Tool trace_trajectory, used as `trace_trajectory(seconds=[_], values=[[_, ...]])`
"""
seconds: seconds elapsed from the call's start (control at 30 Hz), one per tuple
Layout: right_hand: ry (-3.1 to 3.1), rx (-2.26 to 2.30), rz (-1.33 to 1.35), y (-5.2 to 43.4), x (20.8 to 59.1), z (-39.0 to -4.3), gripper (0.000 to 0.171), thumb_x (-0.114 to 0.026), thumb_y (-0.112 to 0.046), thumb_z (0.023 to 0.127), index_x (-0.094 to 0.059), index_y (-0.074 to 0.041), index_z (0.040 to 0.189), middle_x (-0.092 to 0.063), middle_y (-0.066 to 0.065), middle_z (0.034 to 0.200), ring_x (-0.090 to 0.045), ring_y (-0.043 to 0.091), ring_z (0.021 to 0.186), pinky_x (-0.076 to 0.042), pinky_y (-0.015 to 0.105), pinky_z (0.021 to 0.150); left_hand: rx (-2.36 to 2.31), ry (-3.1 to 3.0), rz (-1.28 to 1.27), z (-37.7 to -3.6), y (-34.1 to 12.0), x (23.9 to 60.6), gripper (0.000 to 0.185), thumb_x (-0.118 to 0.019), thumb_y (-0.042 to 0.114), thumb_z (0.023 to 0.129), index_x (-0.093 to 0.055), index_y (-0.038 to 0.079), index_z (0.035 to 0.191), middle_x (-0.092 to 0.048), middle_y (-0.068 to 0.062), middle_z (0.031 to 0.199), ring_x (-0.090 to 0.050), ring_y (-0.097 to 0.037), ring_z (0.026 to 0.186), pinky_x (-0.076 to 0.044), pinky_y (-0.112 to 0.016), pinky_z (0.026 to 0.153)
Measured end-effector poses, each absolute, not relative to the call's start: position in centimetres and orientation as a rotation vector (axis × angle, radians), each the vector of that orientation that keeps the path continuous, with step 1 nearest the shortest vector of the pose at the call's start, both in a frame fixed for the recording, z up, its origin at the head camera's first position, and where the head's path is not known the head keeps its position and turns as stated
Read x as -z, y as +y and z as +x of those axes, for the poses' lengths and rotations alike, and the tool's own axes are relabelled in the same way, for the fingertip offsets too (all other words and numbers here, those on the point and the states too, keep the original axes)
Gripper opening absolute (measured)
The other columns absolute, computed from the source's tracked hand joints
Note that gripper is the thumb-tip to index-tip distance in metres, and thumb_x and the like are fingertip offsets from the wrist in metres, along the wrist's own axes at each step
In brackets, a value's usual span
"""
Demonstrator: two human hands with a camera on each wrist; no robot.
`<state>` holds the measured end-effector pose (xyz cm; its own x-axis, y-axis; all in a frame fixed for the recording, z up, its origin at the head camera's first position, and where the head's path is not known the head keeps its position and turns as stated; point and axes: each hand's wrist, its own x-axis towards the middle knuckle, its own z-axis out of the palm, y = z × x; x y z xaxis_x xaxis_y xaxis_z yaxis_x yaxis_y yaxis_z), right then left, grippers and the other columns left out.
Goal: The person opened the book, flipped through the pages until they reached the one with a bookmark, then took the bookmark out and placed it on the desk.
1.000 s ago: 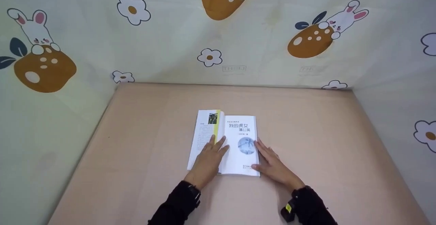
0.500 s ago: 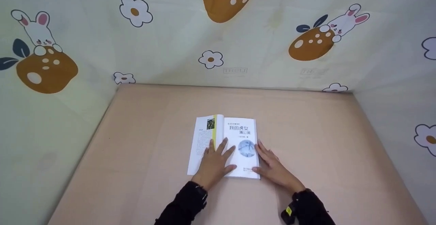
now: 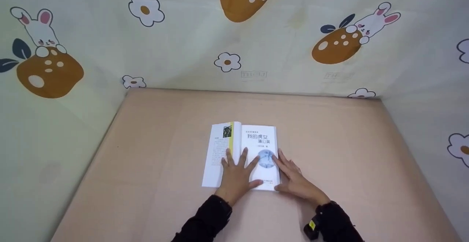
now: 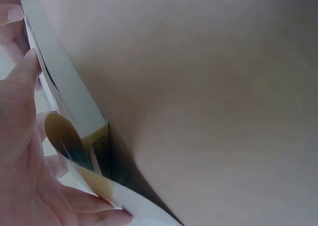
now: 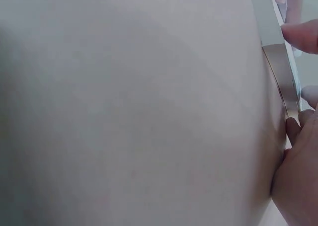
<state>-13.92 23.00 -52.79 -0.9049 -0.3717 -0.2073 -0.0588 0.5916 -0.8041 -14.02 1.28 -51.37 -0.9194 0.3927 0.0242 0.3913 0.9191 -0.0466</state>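
An open book (image 3: 256,137) lies in the middle of the beige table (image 3: 154,168), showing a white title page with a blue round picture and, on the left, a cover flap with a yellow stripe. My left hand (image 3: 238,168) presses flat on it across the fold, fingers spread. My right hand (image 3: 291,178) rests at the book's right edge, fingers straight along it and thumb at the lower corner. The left wrist view shows the book's page block (image 4: 67,92) beside my left hand (image 4: 20,151). In the right wrist view, fingertips (image 5: 300,37) touch the book's edge (image 5: 278,62).
Cloth walls (image 3: 183,33) printed with rabbits, flowers and brown strawberries close the table in at the back, left and right. A small black device (image 3: 310,227) sits on my right wrist. Both sleeves are dark.
My left hand has slid right from the cover flap onto the fold and title page, and the flap now lies flatter. The right hand has barely moved.
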Motion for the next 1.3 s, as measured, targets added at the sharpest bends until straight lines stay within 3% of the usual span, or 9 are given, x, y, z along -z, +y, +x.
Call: trace_trajectory(seconds=[0.23, 0.83, 1.3], values=[[2.468, 1.191, -0.37, 23.04, 53.04, -13.88, 0.09, -0.073, -0.039, 0.076, -0.023, -0.021, 0.148, 0.009, 0.004, 0.157, 0.012, 0.051, 0.137, 0.009, 0.068, 0.104, -0.155, -3.054, -0.6, -13.54, 1.5, 51.33, 0.072, -0.036, 0.075, 0.082, -0.034, 0.037, 0.143, -0.034, -0.007, 0.15, -0.032, -0.054, 0.128, -0.038, -0.058, 0.099], [2.444, 1.225, -0.361, 23.34, 53.12, -13.96, 0.086, -0.072, -0.038, 0.077, -0.026, -0.021, 0.148, 0.009, 0.004, 0.158, 0.015, 0.046, 0.139, 0.011, 0.066, 0.105, 0.018, -3.12, -0.619, -13.69, 1.25, 50.92, 0.071, -0.04, 0.071, 0.083, -0.035, 0.035, 0.143, -0.031, -0.008, 0.151, -0.029, -0.055, 0.129, -0.035, -0.06, 0.1], [2.512, 1.252, -0.375, 22.99, 53.23, -14.06, 0.08, -0.072, -0.038, 0.077, -0.035, -0.015, 0.144, -0.001, 0.007, 0.158, 0.007, 0.044, 0.141, 0.006, 0.064, 0.108, 0.055, -3.144, -0.632, -14.03, 1.09, 50.73, 0.07, -0.038, 0.07, 0.084, -0.033, 0.034, 0.144, -0.027, -0.008, 0.153, -0.026, -0.055, 0.13, -0.033, -0.06, 0.102]])
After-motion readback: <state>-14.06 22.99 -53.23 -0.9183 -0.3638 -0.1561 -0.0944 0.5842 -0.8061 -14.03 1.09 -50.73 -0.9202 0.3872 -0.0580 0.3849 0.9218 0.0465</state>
